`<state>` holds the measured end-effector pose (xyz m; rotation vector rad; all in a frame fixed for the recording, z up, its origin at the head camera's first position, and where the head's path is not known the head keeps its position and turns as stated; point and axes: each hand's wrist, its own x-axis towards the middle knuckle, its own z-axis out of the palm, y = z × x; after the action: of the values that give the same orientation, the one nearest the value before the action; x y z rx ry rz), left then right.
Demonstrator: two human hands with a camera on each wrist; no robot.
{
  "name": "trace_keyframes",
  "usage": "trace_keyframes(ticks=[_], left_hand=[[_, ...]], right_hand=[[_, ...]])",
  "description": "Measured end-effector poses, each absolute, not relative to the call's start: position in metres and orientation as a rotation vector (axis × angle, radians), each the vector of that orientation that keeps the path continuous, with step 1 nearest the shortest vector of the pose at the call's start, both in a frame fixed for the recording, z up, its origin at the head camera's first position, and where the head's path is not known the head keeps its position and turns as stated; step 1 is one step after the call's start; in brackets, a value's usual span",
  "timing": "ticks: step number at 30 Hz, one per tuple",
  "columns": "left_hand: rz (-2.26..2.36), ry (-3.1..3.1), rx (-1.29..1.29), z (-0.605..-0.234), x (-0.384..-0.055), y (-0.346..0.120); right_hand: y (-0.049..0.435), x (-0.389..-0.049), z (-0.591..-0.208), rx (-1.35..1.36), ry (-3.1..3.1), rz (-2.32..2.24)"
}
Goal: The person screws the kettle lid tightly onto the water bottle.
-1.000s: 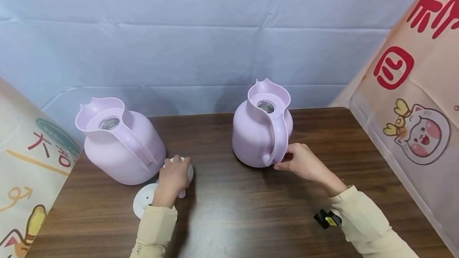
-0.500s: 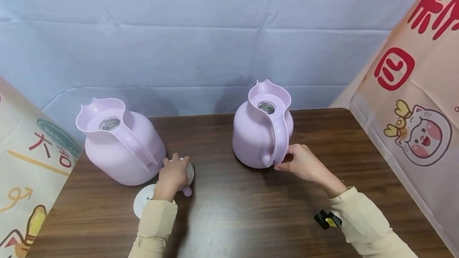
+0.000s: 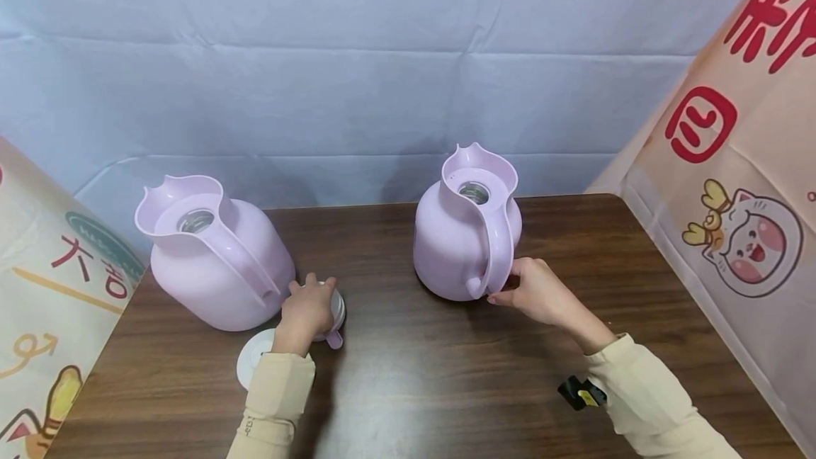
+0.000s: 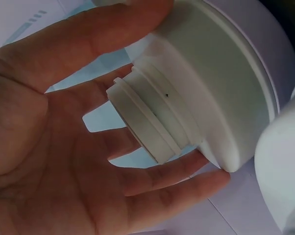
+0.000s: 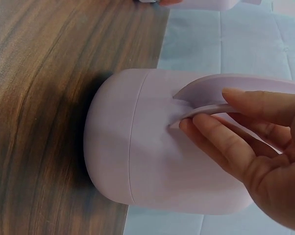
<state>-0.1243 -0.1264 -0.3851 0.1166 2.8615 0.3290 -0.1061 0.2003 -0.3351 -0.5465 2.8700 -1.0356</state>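
Observation:
My left hand [image 3: 306,314] reaches down over a jug lid [image 3: 338,310], thumb and fingers spread around its wide rim. In the left wrist view, the lid's white threaded neck [image 4: 150,115] points toward the palm. A small lilac tab [image 3: 334,338] juts out from the lid on the near side. My right hand [image 3: 542,289] pinches the lower part of the handle [image 5: 211,110] of the right lilac jug [image 3: 449,246] between thumb and fingers. That jug stands upright, its mouth uncovered. Beside my left hand is the left lilac jug [image 3: 223,268], also without a lid.
A white disc-shaped lid [image 3: 251,360] lies by my left wrist, partly hidden by the sleeve. The brown wooden table [image 3: 421,388] runs back to a pale cloth backdrop [image 3: 357,76]. Printed sheets flank both sides. A black strap piece [image 3: 581,393] shows at my right cuff.
The lid under my left hand has turned a little, its lilac tab swinging to the right. My right hand and both jugs stay in place.

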Motion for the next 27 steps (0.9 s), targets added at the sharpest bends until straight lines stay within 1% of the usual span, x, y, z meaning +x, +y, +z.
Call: trace_keyframes(ticks=[14, 27], left_hand=[[0.354, 2.868, 0.099, -0.381, -0.123, -0.125], [0.409, 2.862, 0.141, -0.362, -0.124, -0.122]], right_hand=[[0.199, -0.105, -0.334, -0.535, 2.868, -1.032], [0.200, -0.105, -0.334, -0.498, 2.874, -1.006]])
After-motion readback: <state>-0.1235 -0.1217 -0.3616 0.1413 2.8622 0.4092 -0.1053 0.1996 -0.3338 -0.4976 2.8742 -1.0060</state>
